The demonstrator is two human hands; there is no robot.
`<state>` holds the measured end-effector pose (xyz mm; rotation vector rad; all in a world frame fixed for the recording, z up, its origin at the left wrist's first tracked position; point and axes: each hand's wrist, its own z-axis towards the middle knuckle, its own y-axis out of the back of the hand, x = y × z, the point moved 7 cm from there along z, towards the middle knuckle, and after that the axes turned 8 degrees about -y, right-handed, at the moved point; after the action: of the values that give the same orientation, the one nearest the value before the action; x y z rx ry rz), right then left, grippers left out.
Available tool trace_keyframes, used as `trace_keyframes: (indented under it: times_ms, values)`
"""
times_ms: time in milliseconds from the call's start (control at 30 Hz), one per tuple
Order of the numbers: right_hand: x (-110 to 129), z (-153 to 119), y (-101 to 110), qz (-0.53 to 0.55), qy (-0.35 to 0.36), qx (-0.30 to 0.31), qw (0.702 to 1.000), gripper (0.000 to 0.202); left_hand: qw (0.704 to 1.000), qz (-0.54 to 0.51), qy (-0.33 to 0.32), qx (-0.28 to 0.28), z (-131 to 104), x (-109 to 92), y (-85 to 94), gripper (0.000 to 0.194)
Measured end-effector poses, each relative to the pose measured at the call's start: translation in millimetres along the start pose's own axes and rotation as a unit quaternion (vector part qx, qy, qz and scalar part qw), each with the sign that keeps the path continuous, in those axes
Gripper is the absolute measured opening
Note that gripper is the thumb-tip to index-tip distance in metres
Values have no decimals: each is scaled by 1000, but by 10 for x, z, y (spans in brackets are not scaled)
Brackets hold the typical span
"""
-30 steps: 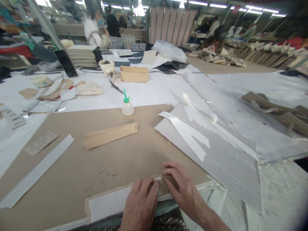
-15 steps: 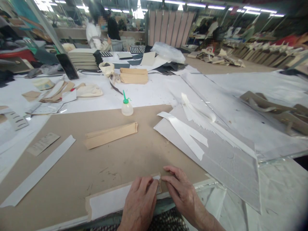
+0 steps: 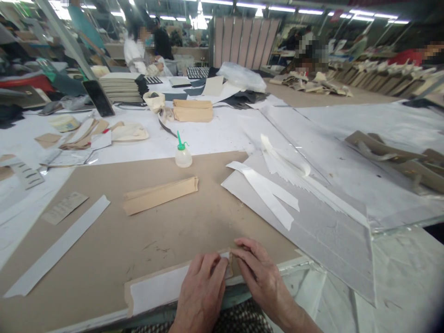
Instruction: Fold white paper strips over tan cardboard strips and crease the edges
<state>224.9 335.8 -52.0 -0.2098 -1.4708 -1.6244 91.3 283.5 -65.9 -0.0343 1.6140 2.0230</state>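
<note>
A white strip (image 3: 159, 290) lies on a slightly larger tan strip (image 3: 127, 300) along the table's near edge. My left hand (image 3: 201, 284) is bent over the right part of both, its fingers bunched and the fingertips pressed down near the end. What lies under the palm is hidden. At the right end of the strips is my right hand (image 3: 260, 270), its index fingertip at the tan edge and its thumb and other fingers slightly apart. Beyond my hands rests a folded tan strip bundle (image 3: 161, 194).
A squeeze bottle with a green spout (image 3: 183, 155) stands behind the bundle. On the right, loose white strips (image 3: 267, 194) lie on a grey board (image 3: 322, 236). Another white strip (image 3: 58, 247) lies left, beside a small marked card (image 3: 65, 208). A phone (image 3: 98, 98) leans farther back.
My hands and the strips hold almost the same place; the right fingers have shifted very slightly. In the background, the co-worker in white has moved their hands.
</note>
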Motion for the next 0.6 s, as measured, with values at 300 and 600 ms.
trace_keyframes:
  times_ms: [300,600]
  values:
    - [118,-61,-59,-90,75,6,993,37,1000,-4,-7,-19,23,-22,25,26]
    - [213,73,60,-42,12,22,999,27,991,-44,45,-122,-64,88,33,25]
